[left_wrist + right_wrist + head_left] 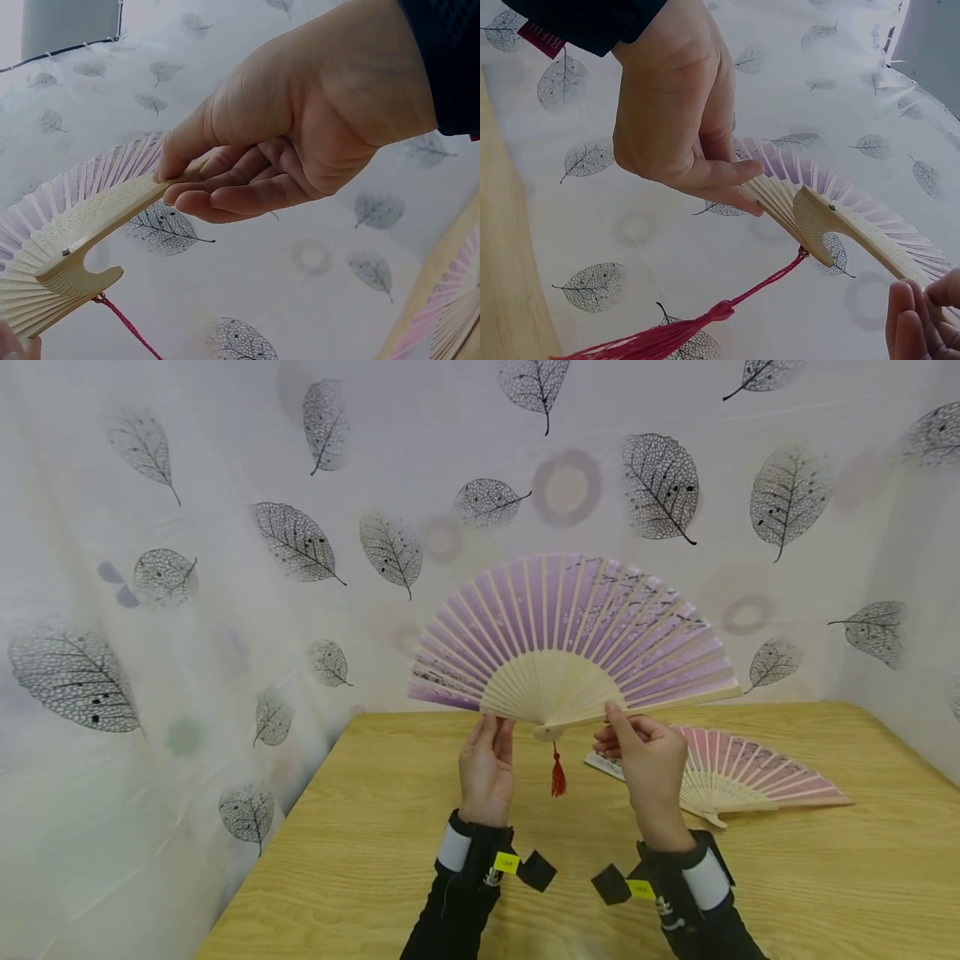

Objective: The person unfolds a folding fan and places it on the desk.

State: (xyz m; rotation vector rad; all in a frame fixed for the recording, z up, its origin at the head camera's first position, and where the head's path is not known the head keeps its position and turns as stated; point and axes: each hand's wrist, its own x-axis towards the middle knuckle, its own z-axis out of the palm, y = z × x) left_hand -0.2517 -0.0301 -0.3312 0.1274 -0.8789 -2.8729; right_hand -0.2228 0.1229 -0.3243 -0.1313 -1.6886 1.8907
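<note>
A purple folding fan point(525, 618) is spread wide above the table, its pale wooden ribs fanning from a pivot at the bottom. Dark branches and small blossoms are printed on its cloth. My left hand point(487, 777) pinches the outer rib on the left between thumb and fingers, as the left wrist view shows too. On the right side, my right hand point(654, 772) grips the other outer rib, thumb on the near face. A red tassel point(558, 777) hangs from the pivot between both hands.
A second, pink folding fan point(750, 768) lies spread on the wooden table point(360, 860), partly hidden behind my right hand. Behind the table hangs a pale curtain point(420, 435) with a leaf print. Black straps with small dark blocks sit on both wrists.
</note>
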